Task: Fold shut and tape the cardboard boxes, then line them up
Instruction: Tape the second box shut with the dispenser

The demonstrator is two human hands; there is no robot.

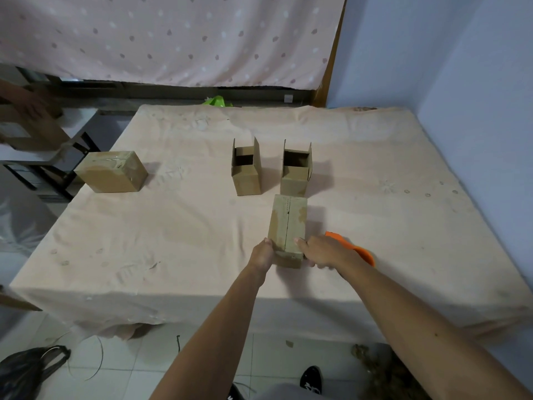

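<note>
As arms stretch forward, left hand and right hand clamp fingers (thumbs atop) round the box.

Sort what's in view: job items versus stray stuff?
Job: closed box between left hand and right hand; left open box; right open box; taped box; orange tape dispenser.
Stray: green bag beyond the table; black bag on the floor.

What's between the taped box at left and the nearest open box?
Nothing: only bare tablecloth separates the taped box from the left open box, per head view.
</note>
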